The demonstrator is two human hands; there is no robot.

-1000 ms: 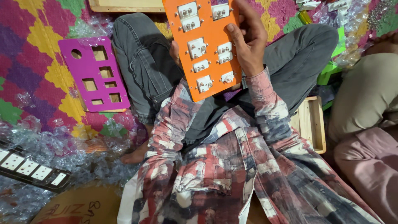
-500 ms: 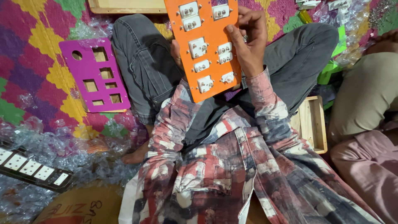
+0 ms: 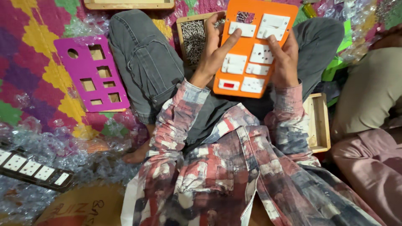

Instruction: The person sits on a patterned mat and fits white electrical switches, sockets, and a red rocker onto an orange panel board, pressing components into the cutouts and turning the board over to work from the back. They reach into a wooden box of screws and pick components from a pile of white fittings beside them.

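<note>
Seated cross-legged, a person grips an orange switch panel over the lap; the left hand clasps its left edge, fingers across white switches; the right hand clasps its right side; a purple panel lies beside the left knee; a tray of screws sits behind.

Both hands are hemmed in on the lap by the raised knees in grey trousers. Just beyond the orange switch panel a wooden tray of screws blocks the way forward. To the right, a shallow wooden tray and another person's leg close that side. To the left, the floor mat offers room between the purple panel and the black switch strip, though crumpled plastic wrap litters it.
</note>
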